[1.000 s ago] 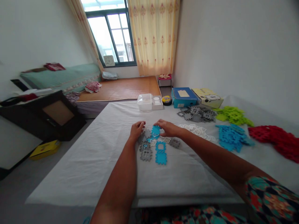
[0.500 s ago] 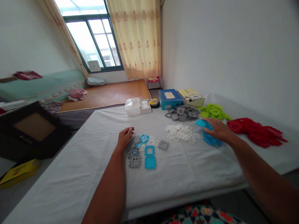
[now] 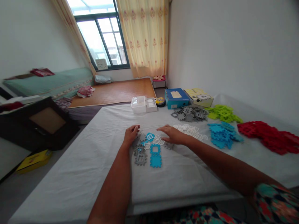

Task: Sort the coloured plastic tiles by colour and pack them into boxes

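My left hand (image 3: 131,135) rests on the cloth with its fingers curled together; what they hold, if anything, is hidden. A white lattice window piece (image 3: 139,132) lies at its fingertips. My right hand (image 3: 172,134) is stretched out with thumb and fingers apart and nothing visible between them. It is near several loose white window pieces (image 3: 157,139) and partly covers a grey square tile (image 3: 167,145). Between the hands are blue notched tiles (image 3: 155,161), two of them in a column. Grey notched tiles (image 3: 140,159) stand in a column below my left hand.
Piles of white pieces (image 3: 190,131), blue tiles (image 3: 223,134), grey tiles (image 3: 190,114), green tiles (image 3: 224,113) and red tiles (image 3: 268,136) lie to the right. Behind are a clear plastic box (image 3: 138,105), a round tin (image 3: 160,101), a blue box (image 3: 177,98) and a yellow box (image 3: 199,97).
My right hand has left the blue pile and moved left to the pieces near my left hand. My left hand stays in place. The view has turned slightly left.
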`<state>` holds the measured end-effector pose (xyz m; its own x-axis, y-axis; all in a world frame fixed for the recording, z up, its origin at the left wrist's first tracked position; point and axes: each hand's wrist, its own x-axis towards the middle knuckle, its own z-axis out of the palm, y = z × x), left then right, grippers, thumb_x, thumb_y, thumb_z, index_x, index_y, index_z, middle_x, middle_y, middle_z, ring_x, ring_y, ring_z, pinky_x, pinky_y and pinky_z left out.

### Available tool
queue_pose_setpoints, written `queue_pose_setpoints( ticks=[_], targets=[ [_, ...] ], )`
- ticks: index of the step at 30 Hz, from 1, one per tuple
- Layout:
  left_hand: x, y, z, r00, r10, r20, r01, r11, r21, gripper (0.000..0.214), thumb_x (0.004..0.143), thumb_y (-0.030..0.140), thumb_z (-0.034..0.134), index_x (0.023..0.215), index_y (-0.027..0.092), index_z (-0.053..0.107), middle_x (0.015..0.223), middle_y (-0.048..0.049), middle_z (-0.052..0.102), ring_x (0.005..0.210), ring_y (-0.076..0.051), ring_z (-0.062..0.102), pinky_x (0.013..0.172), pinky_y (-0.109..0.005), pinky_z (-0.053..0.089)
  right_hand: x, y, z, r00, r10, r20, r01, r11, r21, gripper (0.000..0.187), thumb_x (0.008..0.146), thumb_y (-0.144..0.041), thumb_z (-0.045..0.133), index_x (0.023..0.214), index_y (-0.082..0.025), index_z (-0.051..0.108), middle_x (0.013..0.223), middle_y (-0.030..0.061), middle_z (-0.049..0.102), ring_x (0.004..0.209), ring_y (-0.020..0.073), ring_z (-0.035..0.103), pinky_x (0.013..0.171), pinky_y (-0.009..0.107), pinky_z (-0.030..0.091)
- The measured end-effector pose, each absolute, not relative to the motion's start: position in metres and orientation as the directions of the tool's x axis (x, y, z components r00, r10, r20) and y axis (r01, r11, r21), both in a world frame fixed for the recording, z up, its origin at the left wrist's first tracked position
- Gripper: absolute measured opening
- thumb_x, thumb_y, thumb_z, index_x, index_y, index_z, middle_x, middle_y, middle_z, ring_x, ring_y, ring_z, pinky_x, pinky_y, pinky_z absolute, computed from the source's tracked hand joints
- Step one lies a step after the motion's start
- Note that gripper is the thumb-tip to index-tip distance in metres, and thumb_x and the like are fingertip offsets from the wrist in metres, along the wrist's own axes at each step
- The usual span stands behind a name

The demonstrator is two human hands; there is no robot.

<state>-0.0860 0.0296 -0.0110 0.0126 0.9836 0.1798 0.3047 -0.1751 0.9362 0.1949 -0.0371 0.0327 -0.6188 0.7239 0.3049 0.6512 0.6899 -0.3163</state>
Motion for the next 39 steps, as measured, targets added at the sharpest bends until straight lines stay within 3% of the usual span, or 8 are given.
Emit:
queue_pose_setpoints(
  ticks=[4,7,12,18,25,29,32,39],
  targets=[
    [-0.086,0.031,-0.013,0.016,0.981,0.191,0.287,-0.188,0.939,0.048,0.077,0.057,0.057,0.093,0.015,0.072,0.097,-0.0104,0.073,0.077,-0.019,0.067,0.055,-0.023,0.049,0.147,-0.002,0.024,-0.732,0.666,0.145,0.603,0.732,-0.315,0.068,0.069,-0.019,0.072,0.134,-0.019,0.052,0.132,0.0137,0.057,0.121,0.0271,0.05,0.1,0.043,0.043],
    [-0.087,0.034,-0.016,0.013,0.98,0.196,0.281,-0.192,0.94,0.048,0.076,0.058,0.058,0.092,0.015,0.073,0.094,-0.0096,0.073,0.075,-0.019,0.067,0.054,-0.024,0.049,0.139,0.011,0.023,-0.765,0.641,0.065,0.597,0.744,-0.299,0.069,0.064,-0.017,0.074,0.13,-0.017,0.055,0.124,0.0146,0.06,0.114,0.0283,0.055,0.097,0.044,0.045],
    [-0.086,0.033,-0.014,0.013,0.98,0.198,0.279,-0.194,0.941,0.048,0.075,0.057,0.059,0.091,0.014,0.073,0.094,-0.0098,0.073,0.074,-0.018,0.066,0.054,-0.024,0.049,0.141,-0.007,0.031,-0.767,0.599,0.229,0.549,0.798,-0.247,0.067,0.067,-0.012,0.07,0.132,-0.015,0.05,0.127,0.0163,0.051,0.112,0.0261,0.054,0.093,0.04,0.048],
    [-0.085,0.03,-0.01,0.004,0.982,0.191,0.292,-0.183,0.939,0.048,0.076,0.057,0.058,0.093,0.015,0.073,0.096,-0.01,0.073,0.074,-0.018,0.066,0.054,-0.024,0.049,0.16,-0.028,0.033,-0.744,0.545,0.387,0.553,0.827,-0.1,0.068,0.079,0.003,0.042,0.142,-0.023,0.037,0.136,0.0128,0.045,0.124,0.0236,0.046,0.101,0.044,0.043],
    [-0.086,0.03,-0.009,0.009,0.981,0.196,0.295,-0.19,0.936,0.052,0.073,0.061,0.06,0.094,0.015,0.072,0.096,-0.0104,0.073,0.074,-0.018,0.066,0.054,-0.024,0.05,0.193,-0.04,0.045,-0.591,0.641,0.49,0.622,0.749,-0.228,0.067,0.078,-0.01,0.056,0.141,-0.022,0.038,0.136,0.0134,0.046,0.125,0.0263,0.044,0.103,0.045,0.042],
    [-0.087,0.03,-0.009,0.003,0.981,0.196,0.286,-0.189,0.94,0.054,0.072,0.063,0.06,0.092,0.015,0.072,0.095,-0.0108,0.073,0.074,-0.018,0.066,0.054,-0.024,0.05,0.229,-0.052,0.044,-0.47,0.73,0.496,0.723,0.641,-0.257,0.048,0.078,-0.03,0.066,0.124,-0.02,0.056,0.125,0.0134,0.055,0.116,0.0276,0.052,0.098,0.044,0.045],
    [-0.088,0.03,-0.01,0.008,0.983,0.184,0.282,-0.178,0.943,0.054,0.072,0.063,0.061,0.093,0.015,0.072,0.096,-0.0108,0.073,0.076,-0.018,0.067,0.055,-0.023,0.05,0.278,-0.065,0.038,-0.332,0.791,0.514,0.834,0.501,-0.233,0.042,0.08,-0.038,0.064,0.119,-0.02,0.06,0.124,0.0121,0.059,0.115,0.0281,0.054,0.099,0.045,0.044],
    [-0.088,0.034,-0.012,0.005,0.982,0.19,0.308,-0.182,0.934,0.052,0.072,0.062,0.06,0.093,0.016,0.072,0.098,-0.0105,0.073,0.077,-0.019,0.067,0.056,-0.024,0.05,0.425,-0.109,0.016,0.123,0.835,0.536,0.99,-0.067,-0.123,0.047,0.086,-0.048,0.051,0.12,-0.018,0.061,0.12,0.0133,0.064,0.112,0.033,0.056,0.095,0.05,0.044]
  ],
)
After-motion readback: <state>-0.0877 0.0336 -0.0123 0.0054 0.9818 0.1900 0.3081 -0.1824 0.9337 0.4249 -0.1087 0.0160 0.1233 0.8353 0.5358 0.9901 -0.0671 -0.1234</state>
